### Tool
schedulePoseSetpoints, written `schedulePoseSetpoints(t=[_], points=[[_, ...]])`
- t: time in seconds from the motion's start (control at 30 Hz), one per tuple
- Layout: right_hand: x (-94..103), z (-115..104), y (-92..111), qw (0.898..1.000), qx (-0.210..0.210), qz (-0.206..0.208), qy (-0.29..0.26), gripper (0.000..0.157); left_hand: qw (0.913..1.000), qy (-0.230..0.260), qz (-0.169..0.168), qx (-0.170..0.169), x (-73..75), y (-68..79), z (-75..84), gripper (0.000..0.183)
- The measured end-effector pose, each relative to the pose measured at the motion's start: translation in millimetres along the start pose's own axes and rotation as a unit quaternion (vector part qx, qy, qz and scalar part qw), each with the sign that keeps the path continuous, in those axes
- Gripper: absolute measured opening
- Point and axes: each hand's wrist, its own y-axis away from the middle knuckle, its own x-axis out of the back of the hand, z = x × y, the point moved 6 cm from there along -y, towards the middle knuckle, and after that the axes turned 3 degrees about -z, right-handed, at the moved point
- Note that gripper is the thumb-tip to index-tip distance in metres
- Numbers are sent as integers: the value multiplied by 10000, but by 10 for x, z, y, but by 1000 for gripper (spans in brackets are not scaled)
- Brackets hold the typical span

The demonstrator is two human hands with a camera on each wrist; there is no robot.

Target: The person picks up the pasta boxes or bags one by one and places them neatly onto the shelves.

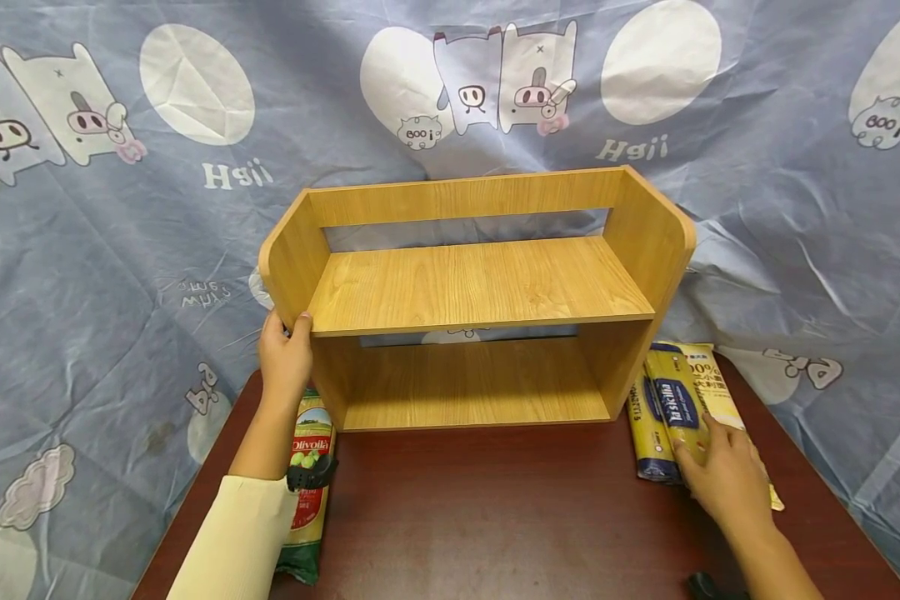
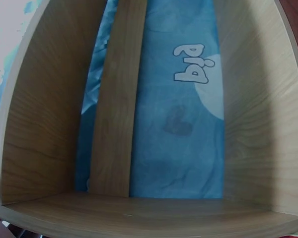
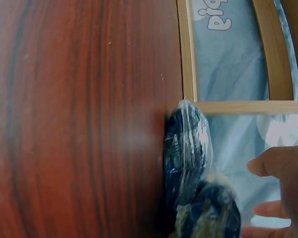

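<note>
A two-tier wooden shelf (image 1: pixel 480 283) stands upright on the table. My left hand (image 1: pixel 285 358) grips its left side panel, thumb on the front edge; the left wrist view looks into the shelf (image 2: pixel 248 99) along its boards. To the right of the shelf lie two yellow-and-blue la Sicilia pasta packs (image 1: pixel 671 400), side by side. My right hand (image 1: pixel 731 475) hovers at their near part, thumb and fingers spread. In the right wrist view, a gap shows between the thumb and fingers (image 3: pixel 268 161) and the packs' dark blue wrapped ends (image 3: pixel 186 153).
A pale yellow packet (image 1: pixel 720 383) lies right of the pasta packs, partly behind my right hand. Under my left forearm is an Olivoilà packet (image 1: pixel 311 508). A patterned grey-blue cloth (image 1: pixel 300 108) hangs behind the dark red-brown table (image 1: pixel 495 517).
</note>
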Motion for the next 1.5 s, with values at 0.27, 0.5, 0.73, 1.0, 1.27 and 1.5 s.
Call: schedulePoseSetpoints(t=[0.27,0.5,0.73,1.0,1.27,1.5], points=[[-48,251,-15,9940,-803,-723,196,87,9995,224,-218,66,-48,-8,-133,41],[-45,359,-56,9898,-965,-1014,275,99,9990,335,-299,38,-60,-26,-164,44],[-44,406,-142,9842,-939,-1465,330,104,9984,427,-348,108,-63,-23,-167,44],[-98,503,-264,9655,-1003,-2402,-49,90,9978,365,-498,239,-63,7,-186,47],[-156,486,-278,9358,-1184,-2923,-1577,57,9976,389,-492,296,-58,3,-219,47],[-135,445,-254,9071,-1439,-3182,-2351,55,9981,353,-431,262,-53,-12,-244,47]])
